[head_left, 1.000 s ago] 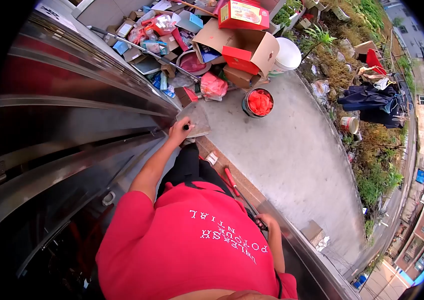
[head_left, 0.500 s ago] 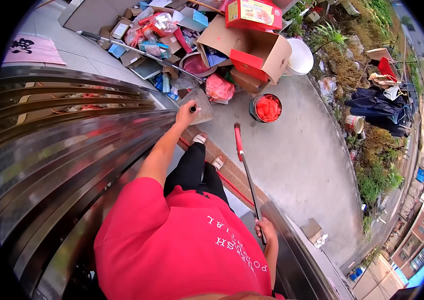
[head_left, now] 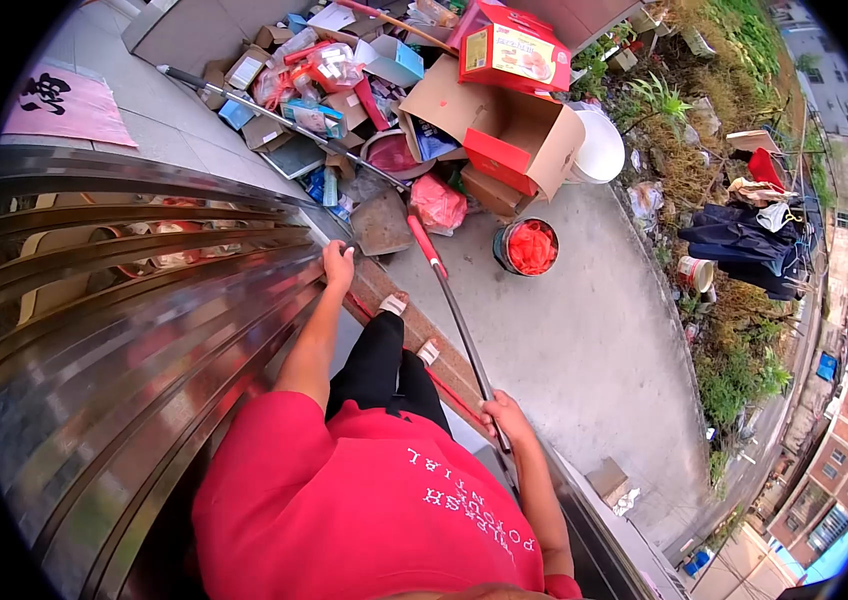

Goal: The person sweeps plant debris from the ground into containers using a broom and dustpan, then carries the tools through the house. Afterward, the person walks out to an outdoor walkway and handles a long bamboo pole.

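Note:
On the left, my left hand [head_left: 338, 263] is closed round the dark handle end of a dustpan. The dustpan's grey, dirty-looking pan [head_left: 382, 224] lies beyond the hand, beside the rubbish pile. My right hand [head_left: 509, 420] grips the dark pole of a broom [head_left: 462, 328] near its upper end. The broom's red head [head_left: 427, 243] is at the floor close to the pan's right edge; whether they touch I cannot tell. A pink-red plastic bag [head_left: 438, 203] sits just past the broom head.
Cardboard boxes [head_left: 529, 125], packaging and a loose pole [head_left: 284, 122] are heaped ahead. A bucket with red plastic in it [head_left: 529, 248] stands on the concrete. A metal slatted gate [head_left: 144, 300] runs along the left. Weeds [head_left: 744, 360] and hanging clothes [head_left: 744, 245] are at the right.
The broom head has moved left and forward towards the dustpan, and my right hand has come up and inward. My left hand has moved left and back, tilting the dustpan handle.

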Action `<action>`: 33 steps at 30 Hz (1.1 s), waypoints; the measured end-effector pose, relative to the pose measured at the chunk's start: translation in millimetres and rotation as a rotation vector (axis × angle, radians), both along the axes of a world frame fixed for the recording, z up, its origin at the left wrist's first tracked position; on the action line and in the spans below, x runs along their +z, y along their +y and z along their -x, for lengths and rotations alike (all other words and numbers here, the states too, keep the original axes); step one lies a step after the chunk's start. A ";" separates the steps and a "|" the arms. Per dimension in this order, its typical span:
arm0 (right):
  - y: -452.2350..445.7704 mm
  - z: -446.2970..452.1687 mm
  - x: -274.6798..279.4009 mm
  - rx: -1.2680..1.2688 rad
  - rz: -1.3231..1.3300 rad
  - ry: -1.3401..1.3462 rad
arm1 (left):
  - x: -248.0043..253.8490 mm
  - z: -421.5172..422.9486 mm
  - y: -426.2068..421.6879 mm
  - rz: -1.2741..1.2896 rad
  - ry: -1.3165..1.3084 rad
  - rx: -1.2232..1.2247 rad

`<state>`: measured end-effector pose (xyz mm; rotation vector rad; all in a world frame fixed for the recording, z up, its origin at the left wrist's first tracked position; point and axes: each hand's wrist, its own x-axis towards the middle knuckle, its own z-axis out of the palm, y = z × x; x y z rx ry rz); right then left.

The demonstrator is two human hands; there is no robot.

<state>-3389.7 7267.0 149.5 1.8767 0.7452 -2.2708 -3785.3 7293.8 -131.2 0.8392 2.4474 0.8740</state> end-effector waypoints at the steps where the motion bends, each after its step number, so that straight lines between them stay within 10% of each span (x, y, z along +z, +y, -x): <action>1: 10.6 17.3 -4.6 0.024 -0.025 -0.004 | 6.9 -1.8 -3.6 -0.005 -0.081 -0.080; 8: 76.1 155.2 -56.0 -0.069 0.015 0.018 | 57.7 -30.1 -16.1 -0.012 0.319 -0.210; 16: 104.9 324.7 -62.2 -0.156 -0.052 0.212 | 108.8 -32.9 -66.2 0.180 -0.176 -0.514; 20: 93.7 363.9 -59.8 0.330 -0.225 0.473 | 74.7 -30.3 -115.6 0.127 -0.255 -0.645; 25: 69.5 356.1 -113.7 0.565 -0.763 0.663 | 66.8 -35.2 -144.6 0.367 -0.383 -0.738; 33: 51.2 227.6 -131.5 0.509 -0.559 0.295 | 49.7 -29.9 -114.6 0.587 -0.289 -0.871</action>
